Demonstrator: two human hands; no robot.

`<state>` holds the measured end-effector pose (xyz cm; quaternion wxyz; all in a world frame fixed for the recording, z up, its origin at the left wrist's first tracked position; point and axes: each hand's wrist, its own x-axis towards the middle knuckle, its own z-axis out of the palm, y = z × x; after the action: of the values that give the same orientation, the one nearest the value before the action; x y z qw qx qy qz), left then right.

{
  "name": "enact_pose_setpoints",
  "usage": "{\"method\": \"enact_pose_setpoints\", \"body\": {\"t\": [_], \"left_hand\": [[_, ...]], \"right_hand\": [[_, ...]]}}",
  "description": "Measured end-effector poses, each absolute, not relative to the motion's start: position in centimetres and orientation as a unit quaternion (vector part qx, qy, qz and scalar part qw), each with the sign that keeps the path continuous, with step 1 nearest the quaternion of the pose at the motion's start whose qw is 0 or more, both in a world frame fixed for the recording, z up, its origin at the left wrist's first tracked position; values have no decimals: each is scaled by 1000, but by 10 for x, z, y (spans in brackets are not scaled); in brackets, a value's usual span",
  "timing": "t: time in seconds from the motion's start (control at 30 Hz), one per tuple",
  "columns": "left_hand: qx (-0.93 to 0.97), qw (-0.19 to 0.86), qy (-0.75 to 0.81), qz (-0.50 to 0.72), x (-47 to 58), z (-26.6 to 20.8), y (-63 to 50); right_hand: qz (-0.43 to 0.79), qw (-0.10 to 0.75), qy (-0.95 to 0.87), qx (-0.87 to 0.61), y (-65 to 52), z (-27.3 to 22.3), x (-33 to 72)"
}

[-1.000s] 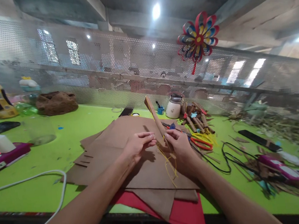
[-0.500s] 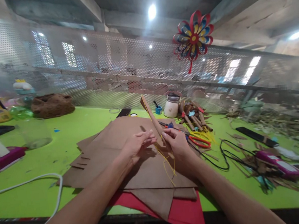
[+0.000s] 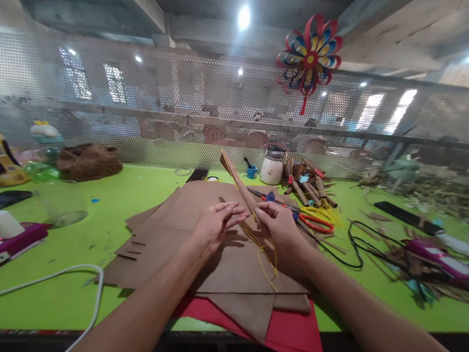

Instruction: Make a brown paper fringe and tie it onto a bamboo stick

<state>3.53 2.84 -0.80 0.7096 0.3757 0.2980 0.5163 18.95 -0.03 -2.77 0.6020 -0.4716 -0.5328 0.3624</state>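
Note:
My right hand (image 3: 279, 228) is closed round the lower part of a narrow brown paper roll (image 3: 240, 185), which tilts up to the left. Yellow thread (image 3: 262, 248) runs along the roll, and its loose loops hang over the paper below. Just left of the roll, my left hand (image 3: 219, 226) has its fingers stretched out, their tips close to the roll. Whether they touch the thread I cannot make out. Under both hands lies a stack of brown paper sheets (image 3: 157, 233), with red paper (image 3: 294, 328) at its front edge.
Right of the hands lie orange-handled scissors (image 3: 317, 222), yellow thread, black cable and a purple power strip (image 3: 442, 261). Behind stand a blue pot (image 3: 251, 171), a white jar (image 3: 272, 167) and several finished paper rolls (image 3: 310, 188). A clear plastic cup (image 3: 63, 206) and white cable (image 3: 98, 291) are left.
The view has shifted slightly, so the background things sit a little farther right. My left fingers have moved slightly; my right hand keeps its hold on the roll.

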Motion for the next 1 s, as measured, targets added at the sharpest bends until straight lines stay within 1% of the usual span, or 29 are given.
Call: {"method": "enact_pose_setpoints", "body": {"t": [0.23,0.47,0.6,0.83,1.0], "left_hand": [[410,724,248,496,34,-7,27],[387,704,315,505,32,-5,30],[390,718,296,495,34,-2,25],[402,727,249,499,34,-6,26],[362,773,213,476,31,-3,26]], "right_hand": [[359,620,-524,-461,8,-32,196],[342,621,-523,-474,10,-35,202],[355,614,-526,-470,8,-34,197],[330,623,-521,-481,10,-33,201],[328,614,-530,-484,11,-35,202]]}}
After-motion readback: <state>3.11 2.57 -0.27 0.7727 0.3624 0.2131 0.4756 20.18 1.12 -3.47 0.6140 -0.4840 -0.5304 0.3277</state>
